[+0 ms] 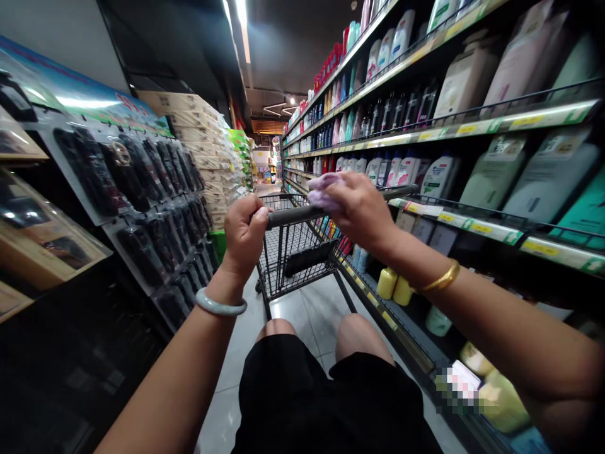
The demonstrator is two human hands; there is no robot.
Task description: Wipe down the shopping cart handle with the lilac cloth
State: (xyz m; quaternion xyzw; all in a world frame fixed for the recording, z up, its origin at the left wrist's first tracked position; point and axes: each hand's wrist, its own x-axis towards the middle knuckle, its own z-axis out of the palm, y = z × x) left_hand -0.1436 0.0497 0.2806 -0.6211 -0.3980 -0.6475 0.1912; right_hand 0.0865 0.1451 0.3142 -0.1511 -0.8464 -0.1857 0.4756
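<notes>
A dark wire shopping cart (295, 252) stands in front of me in a store aisle. My left hand (243, 233) is wrapped round the left end of its black handle bar (293, 215). My right hand (362, 211) is closed on a crumpled pale purple cloth (324, 189) and presses it against the handle bar further right. A pale green bangle sits on my left wrist and a gold bangle on my right wrist. The cart's basket looks empty as far as I can see.
Shelves of shampoo and lotion bottles (425, 170) run along the right, close to the cart. On the left hang racks of dark packaged goods (142, 183), with stacked cardboard boxes (198, 132) beyond. The grey tiled aisle floor (307, 309) runs ahead.
</notes>
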